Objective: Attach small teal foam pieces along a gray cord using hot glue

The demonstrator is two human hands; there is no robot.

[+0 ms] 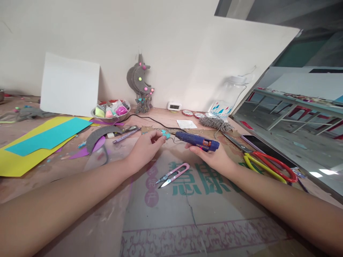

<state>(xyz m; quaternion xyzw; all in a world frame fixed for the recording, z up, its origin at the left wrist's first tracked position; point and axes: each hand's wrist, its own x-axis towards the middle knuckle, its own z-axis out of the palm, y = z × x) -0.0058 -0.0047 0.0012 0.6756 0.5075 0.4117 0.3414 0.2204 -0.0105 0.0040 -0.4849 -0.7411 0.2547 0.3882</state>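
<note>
My left hand (148,145) pinches a small turquoise cut-out piece (165,134) between thumb and fingers. A thin grey strand seems to run from that piece toward the right. Wrapped around the handle of a dark blue glue gun (194,139) is my right hand (210,157); the nozzle points left, a short way from the turquoise piece. Below and between both hands lies a pair of pink thread snips (175,174), blades to the left, on a printed plastic sheet (158,217).
Scissors (270,164) and a phone (265,148) lie right, near grey yarn (216,124) and a clear bottle (229,94). Coloured sheets (50,135) and a metal bowl (122,117) of pompoms and bags sit left. A grey moon ornament (139,80) stands against the wall.
</note>
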